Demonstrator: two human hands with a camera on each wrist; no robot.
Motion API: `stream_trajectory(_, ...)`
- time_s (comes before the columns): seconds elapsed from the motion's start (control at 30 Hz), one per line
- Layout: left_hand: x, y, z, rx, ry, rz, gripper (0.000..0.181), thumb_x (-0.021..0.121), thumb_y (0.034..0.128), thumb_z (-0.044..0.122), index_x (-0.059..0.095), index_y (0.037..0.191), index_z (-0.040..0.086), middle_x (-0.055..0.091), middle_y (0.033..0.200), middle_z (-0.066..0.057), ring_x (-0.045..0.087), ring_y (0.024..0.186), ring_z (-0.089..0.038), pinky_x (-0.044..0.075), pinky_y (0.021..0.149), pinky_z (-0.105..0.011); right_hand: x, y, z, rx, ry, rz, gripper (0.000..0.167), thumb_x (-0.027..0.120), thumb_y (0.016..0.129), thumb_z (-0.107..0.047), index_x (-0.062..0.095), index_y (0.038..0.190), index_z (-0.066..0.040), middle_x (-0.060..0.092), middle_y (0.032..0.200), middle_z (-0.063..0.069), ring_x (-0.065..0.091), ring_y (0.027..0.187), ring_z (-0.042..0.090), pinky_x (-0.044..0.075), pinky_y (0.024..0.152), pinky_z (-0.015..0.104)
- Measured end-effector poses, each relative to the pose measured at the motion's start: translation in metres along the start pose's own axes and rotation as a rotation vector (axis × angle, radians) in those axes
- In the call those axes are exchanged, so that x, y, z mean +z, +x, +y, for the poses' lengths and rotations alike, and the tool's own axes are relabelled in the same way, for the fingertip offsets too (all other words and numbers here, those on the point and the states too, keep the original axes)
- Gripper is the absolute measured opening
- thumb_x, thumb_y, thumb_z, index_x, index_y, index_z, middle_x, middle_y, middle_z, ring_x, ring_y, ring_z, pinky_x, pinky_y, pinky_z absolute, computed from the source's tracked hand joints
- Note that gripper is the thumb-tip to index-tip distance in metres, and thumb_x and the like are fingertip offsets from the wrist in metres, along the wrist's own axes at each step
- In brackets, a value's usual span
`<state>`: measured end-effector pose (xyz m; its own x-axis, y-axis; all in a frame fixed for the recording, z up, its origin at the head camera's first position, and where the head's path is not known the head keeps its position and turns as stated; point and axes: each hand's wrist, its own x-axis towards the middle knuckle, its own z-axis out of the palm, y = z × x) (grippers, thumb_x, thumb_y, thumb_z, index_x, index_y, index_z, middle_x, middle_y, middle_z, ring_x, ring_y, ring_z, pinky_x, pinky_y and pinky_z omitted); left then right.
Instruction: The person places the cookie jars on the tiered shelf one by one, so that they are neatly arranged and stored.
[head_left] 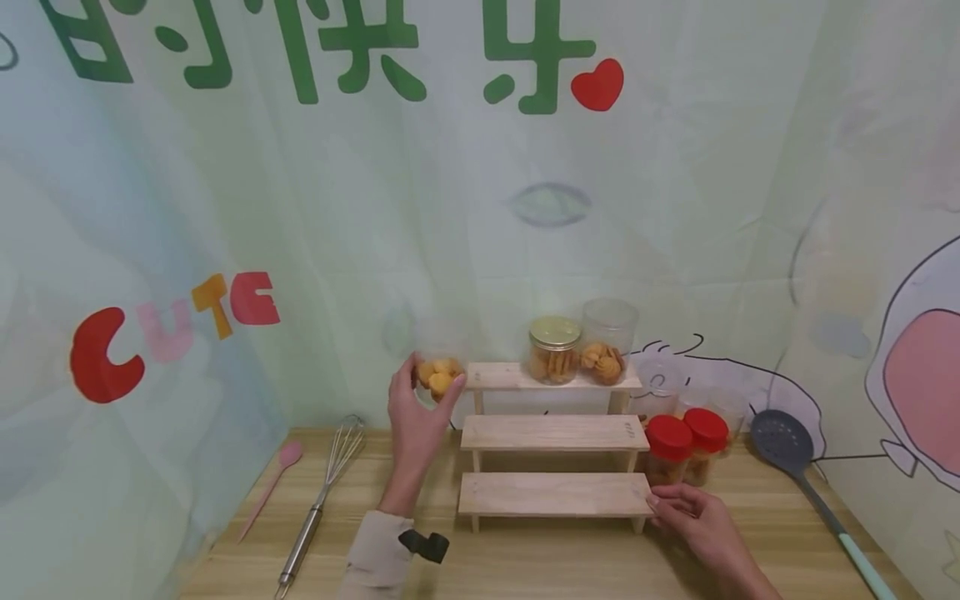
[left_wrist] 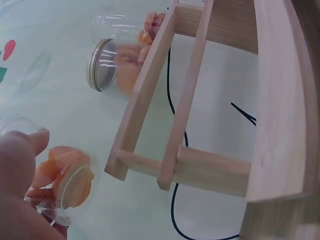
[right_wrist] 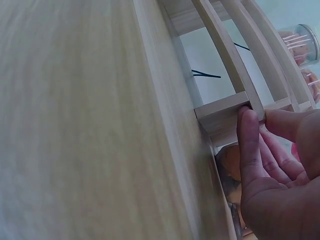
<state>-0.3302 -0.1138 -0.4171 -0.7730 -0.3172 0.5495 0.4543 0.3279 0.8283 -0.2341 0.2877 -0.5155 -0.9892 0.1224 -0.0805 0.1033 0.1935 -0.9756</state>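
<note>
My left hand [head_left: 415,429] grips a clear jar of cookies [head_left: 439,375] between thumb and fingers, just off the left end of the three-tier wooden rack [head_left: 551,430]. In the left wrist view this jar [left_wrist: 72,175] hangs apart from the rack, cookies at its bottom. My right hand [head_left: 705,527] pinches the right end of the rack's lowest step; the right wrist view shows thumb and fingertips on that board's corner. On the top step stand a gold-lidded jar of cookies [head_left: 553,354] and, to its right, a clear jar of cookies [head_left: 603,358].
Right of the rack stand two red-lidded jars [head_left: 669,450] with clear containers [head_left: 726,408] behind. A slotted spoon [head_left: 783,442] lies at the far right. At the left lie a whisk [head_left: 322,500] and a pink spoon [head_left: 273,487]. A printed curtain [head_left: 450,208] hangs behind.
</note>
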Motion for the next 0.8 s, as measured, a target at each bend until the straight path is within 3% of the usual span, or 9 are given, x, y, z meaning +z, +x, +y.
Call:
stream_trajectory(0.23,0.022,0.007,0.012,0.046,-0.045,-0.050,0.080,0.090,0.0908,0.037,0.052,0.152,0.004,0.061,0.144,-0.015,0.057,0.136,-0.030,0.046,0.120,-0.050,0.001,0.000,0.001,-0.004,0.005,0.004,0.038,0.075,0.102,-0.010,0.066,0.131,0.014,0.082,0.103,0.011,0.078,0.085,0.012,0.065,0.080,0.026)
stream_trajectory(0.47,0.052,0.013,0.017,0.003,-0.065,-0.165,0.068,0.088,0.0931,0.040,0.057,0.143,0.005,0.067,0.137,-0.011,0.065,0.135,-0.026,0.053,0.117,-0.045,0.000,-0.001,0.003,-0.015,0.000,0.007,0.038,0.075,0.102,-0.009,0.066,0.131,0.014,0.082,0.101,0.011,0.078,0.085,0.013,0.064,0.080,0.026)
stream_trajectory(0.8,0.075,0.017,0.015,-0.007,0.116,-0.211,0.082,0.085,0.0929,0.049,0.050,0.153,0.007,0.065,0.146,-0.015,0.064,0.137,-0.029,0.053,0.116,-0.049,0.000,0.001,0.002,-0.014,0.017,0.012,0.038,0.075,0.101,-0.007,0.066,0.130,0.015,0.081,0.099,0.009,0.078,0.083,0.013,0.065,0.079,0.026)
